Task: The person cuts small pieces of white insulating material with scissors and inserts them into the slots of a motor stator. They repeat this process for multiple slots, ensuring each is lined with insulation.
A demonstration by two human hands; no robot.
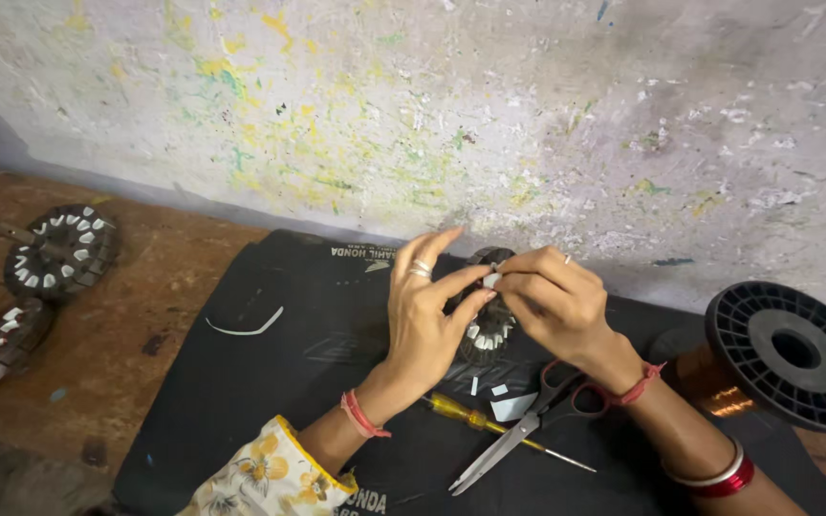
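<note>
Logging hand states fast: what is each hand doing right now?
Left hand: closed on the motor stator, steadying it.
Right hand: fingers pinched on a small white paper strip at the stator's top.

Wooden desk (145,315) w/ black mat (270,382). On mat: scissors (528,425), screwdriver (489,425), paper scraps (511,406), wire spool (781,358). On bare wood, left: 2 stators (61,250).

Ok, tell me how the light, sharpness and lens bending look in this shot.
Head view: soft, even light with faint shadows under the hands; left hand and right hand are sharp around the round toothed metal motor core; mild glare on the copper wire on the black plastic spool; wide-lens bending curves the paint-flecked grey wall base.
</note>
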